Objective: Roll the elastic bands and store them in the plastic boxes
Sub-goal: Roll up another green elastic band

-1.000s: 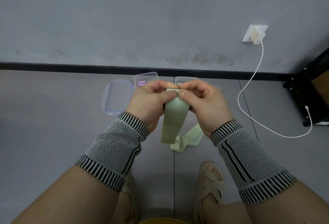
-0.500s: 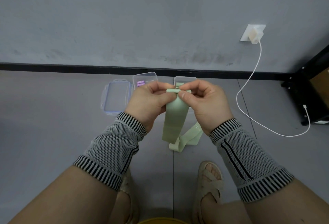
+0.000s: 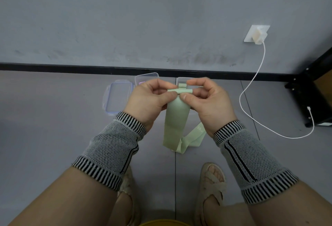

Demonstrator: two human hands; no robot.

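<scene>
**Two hands pinch a green band**

The left hand (image 3: 150, 100) and the right hand (image 3: 206, 100) pinch the rolled top of a long, pale green elastic band (image 3: 175, 125). The rest hangs down to the grey floor (image 3: 53, 136). Behind the hands lie a clear plastic lid with a blue rim (image 3: 117, 98) and two clear plastic boxes (image 3: 147, 77). A white cable (image 3: 251, 85) runs from a wall plug (image 3: 256, 35)

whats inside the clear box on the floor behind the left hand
Through the clear box a small pink-purple patch shows near its bottom; what it is cannot be told. The left hand covers the near part of the box, so the rest of its inside is hidden.
</scene>
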